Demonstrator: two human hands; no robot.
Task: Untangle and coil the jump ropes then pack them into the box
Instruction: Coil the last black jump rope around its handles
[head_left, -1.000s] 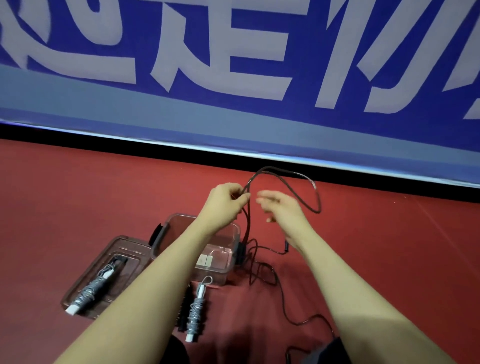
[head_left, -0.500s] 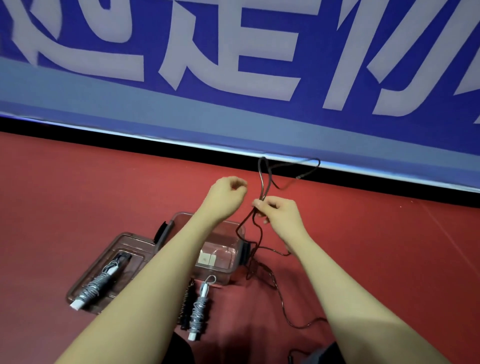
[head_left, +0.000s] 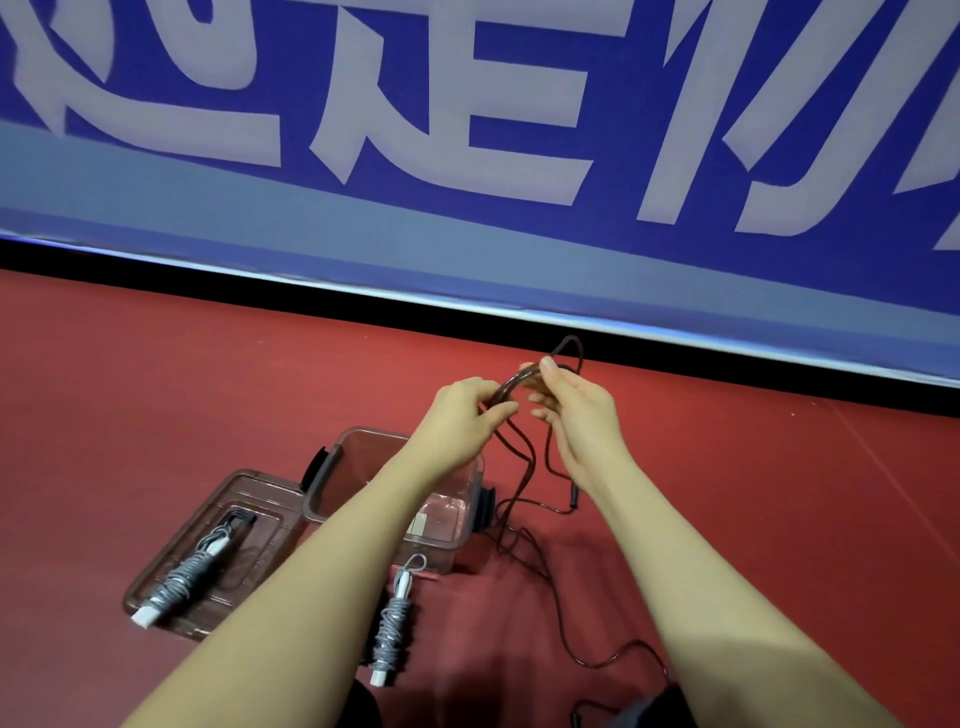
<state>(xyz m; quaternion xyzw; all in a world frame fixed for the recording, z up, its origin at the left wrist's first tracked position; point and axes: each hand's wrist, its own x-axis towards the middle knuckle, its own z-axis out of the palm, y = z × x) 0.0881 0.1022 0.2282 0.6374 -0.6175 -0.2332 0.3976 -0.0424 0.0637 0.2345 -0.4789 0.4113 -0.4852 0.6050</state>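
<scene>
Big pale characters run across the blue banner (head_left: 519, 156) from ten o'clock to two o'clock, cut off at the top edge, and only the middle one at twelve o'clock reads, probably as 定. The strokes on either side are too cropped to make out. Down at six o'clock a small pale label (head_left: 417, 524) sits on the clear box (head_left: 332, 457), too small and blurred to read.

Red floor (head_left: 156, 389), blue banner (head_left: 467, 249) with white lettering
</scene>
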